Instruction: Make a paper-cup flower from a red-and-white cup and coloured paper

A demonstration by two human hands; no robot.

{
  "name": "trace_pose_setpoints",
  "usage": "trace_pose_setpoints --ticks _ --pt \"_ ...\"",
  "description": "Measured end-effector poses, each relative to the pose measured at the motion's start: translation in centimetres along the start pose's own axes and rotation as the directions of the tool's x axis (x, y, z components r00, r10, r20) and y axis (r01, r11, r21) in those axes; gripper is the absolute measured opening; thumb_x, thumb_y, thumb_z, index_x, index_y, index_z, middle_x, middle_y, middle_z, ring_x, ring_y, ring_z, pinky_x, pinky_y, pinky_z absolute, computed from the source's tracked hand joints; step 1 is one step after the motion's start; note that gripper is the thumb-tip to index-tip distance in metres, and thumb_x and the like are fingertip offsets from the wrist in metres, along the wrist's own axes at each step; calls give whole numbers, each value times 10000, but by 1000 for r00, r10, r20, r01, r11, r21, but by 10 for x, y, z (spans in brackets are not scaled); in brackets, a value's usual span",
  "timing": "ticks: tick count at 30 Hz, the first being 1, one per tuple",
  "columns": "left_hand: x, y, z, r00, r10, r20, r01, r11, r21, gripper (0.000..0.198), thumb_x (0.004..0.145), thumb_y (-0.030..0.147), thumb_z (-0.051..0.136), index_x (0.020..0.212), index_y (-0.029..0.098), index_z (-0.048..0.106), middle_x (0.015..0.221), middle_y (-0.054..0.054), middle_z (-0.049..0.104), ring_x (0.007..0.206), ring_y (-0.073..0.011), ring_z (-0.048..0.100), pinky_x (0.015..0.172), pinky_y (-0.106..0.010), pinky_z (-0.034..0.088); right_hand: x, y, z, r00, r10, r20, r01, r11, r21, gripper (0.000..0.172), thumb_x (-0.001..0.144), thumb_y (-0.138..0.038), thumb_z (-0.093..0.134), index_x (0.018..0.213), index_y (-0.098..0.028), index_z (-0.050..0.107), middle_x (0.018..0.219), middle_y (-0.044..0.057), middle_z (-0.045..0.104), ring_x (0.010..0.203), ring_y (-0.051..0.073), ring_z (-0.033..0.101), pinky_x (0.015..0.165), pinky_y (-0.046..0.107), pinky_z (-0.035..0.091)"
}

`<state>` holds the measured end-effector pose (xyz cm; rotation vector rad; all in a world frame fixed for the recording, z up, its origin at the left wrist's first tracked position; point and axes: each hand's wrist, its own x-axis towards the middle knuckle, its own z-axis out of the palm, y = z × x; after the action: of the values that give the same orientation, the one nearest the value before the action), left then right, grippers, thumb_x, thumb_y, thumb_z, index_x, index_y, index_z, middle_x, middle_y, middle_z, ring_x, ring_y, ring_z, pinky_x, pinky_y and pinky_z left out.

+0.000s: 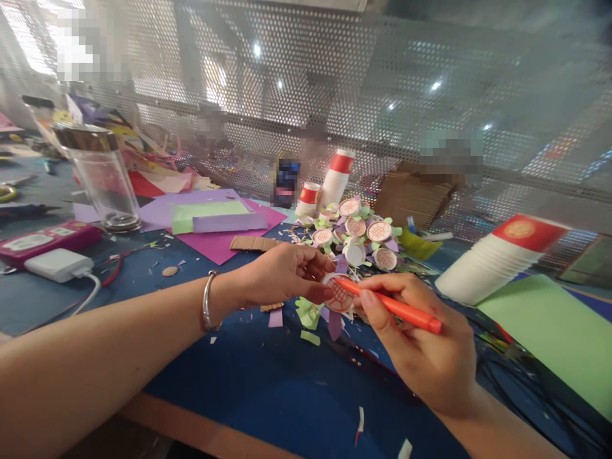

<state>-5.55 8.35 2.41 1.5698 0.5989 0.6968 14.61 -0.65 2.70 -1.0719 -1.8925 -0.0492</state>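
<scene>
My left hand, with a silver bangle on the wrist, pinches the edge of a small round disc. The disc has a pale rim and red-orange lines drawn in a grid, with purple paper strips beside it. My right hand grips an orange-red marker like a pen, its tip at the disc's face. Just beyond my hands is a heap of similar discs with green and purple paper pieces; most bear red patterns, and one shows a plain white face.
Stacked paper cups lean at right beside green paper. More cups stand behind the heap, near cardboard. At left are a glass bottle, a white charger with cable, and coloured paper. Scraps litter the blue tabletop.
</scene>
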Motion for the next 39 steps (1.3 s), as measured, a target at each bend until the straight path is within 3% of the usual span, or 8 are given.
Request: trace_pose_setpoints --ticks 11,21,28,39 --pt "1 0 -1 1000 -10 -22 9 1000 -26 337 713 262 828 985 140 671 891 -44 711 833 -147 673 806 -313 536 0 -1 -2 1000 11 10 -11 1000 -4 55 944 -211 593 945 -223 646 836 -2 707 694 134 671 652 266 500" --pt "0 3 -1 1000 -23 -7 22 999 -24 277 738 199 795 972 116 672 866 -36 700 784 -116 653 761 -262 521 2 3 0 998 -33 -51 33 999 -5 38 925 -203 620 929 -211 657 821 -16 708 668 112 671 632 237 498" --pt "0 1 -1 1000 -12 -20 12 1000 16 308 735 212 788 1006 117 677 932 -74 715 849 -163 668 803 -326 536 2 4 -1 997 -49 -53 48 999 -21 42 927 -199 612 923 -203 654 817 -16 704 673 105 665 641 227 496" --pt "1 1 0 999 -32 -19 32 999 -18 309 714 186 804 994 125 689 921 -47 713 805 -129 662 807 -303 533 1 3 -1 996 -65 -56 64 998 -29 44 926 -189 610 931 -207 649 838 -14 709 697 104 679 658 221 500"
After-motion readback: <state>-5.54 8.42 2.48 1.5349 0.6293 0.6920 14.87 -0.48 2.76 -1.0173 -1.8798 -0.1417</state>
